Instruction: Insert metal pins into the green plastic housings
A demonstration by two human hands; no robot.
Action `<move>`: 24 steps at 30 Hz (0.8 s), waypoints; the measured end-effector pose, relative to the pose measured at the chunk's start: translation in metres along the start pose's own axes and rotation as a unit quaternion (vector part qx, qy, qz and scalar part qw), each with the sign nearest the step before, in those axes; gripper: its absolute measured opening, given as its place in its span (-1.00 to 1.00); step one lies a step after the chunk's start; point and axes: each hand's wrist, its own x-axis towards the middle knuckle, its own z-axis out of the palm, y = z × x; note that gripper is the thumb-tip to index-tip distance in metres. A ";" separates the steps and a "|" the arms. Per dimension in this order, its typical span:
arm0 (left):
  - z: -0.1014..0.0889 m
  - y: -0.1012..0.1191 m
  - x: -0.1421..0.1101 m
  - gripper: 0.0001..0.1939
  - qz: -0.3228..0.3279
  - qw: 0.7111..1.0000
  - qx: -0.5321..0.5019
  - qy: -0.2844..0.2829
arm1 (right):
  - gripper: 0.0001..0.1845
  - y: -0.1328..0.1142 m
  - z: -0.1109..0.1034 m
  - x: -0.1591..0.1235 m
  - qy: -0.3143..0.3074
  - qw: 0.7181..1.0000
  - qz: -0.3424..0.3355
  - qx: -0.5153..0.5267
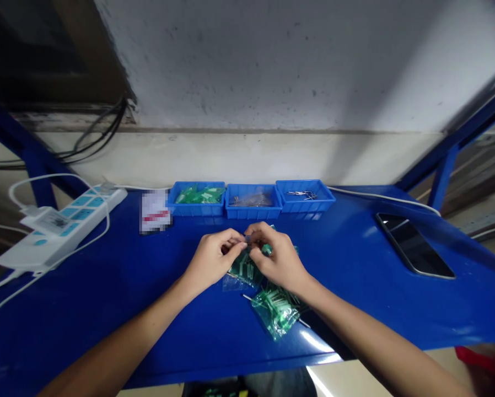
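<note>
My left hand point(214, 256) and my right hand point(278, 256) meet over the middle of the blue table. Thumbs and fingers are pinched together around something small and greyish; its kind is hidden by the fingertips. Under the hands lie green plastic packets point(247, 269) with pale pieces showing through. Nearer the front edge rests another green packet point(275, 311), with thin metal rods around it. A clear plastic bag point(234, 283) lies flat below my left hand.
Three blue bins stand along the wall: one with green packets point(202, 194), one with clear plastic bags point(253, 199), one with metal pieces point(303, 195). A power strip point(69, 220) with white cables lies left, a phone point(413, 245) right. Beside the bins sits a blurred card point(155, 211).
</note>
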 end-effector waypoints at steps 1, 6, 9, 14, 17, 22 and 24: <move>-0.001 0.000 0.000 -0.91 0.009 1.000 0.013 0.005 | -0.67 0.000 -0.001 0.000 0.006 1.000 0.009 0.008; -0.011 -0.003 0.001 -0.93 0.116 0.973 0.141 0.140 | -0.77 -0.001 -0.007 0.007 0.063 0.979 0.117 0.155; -0.012 -0.001 0.000 -0.91 0.231 0.940 0.187 0.166 | -0.79 -0.004 -0.005 0.009 -0.005 0.929 0.193 0.315; -0.004 0.002 -0.005 -0.82 0.257 0.936 0.213 0.110 | -0.72 -0.006 -0.008 0.012 0.078 0.939 0.137 0.306; 0.002 -0.001 -0.008 -0.65 0.147 0.954 0.253 0.068 | -0.74 -0.005 -0.030 0.024 0.263 0.958 0.018 0.117; 0.011 -0.013 -0.010 -0.54 0.022 0.937 0.348 0.016 | -0.73 0.009 -0.047 0.047 0.323 0.911 -0.113 -0.232; 0.012 -0.016 -0.009 -0.56 0.010 0.930 0.367 0.014 | -0.71 0.019 -0.042 0.046 0.204 0.926 -0.102 -0.301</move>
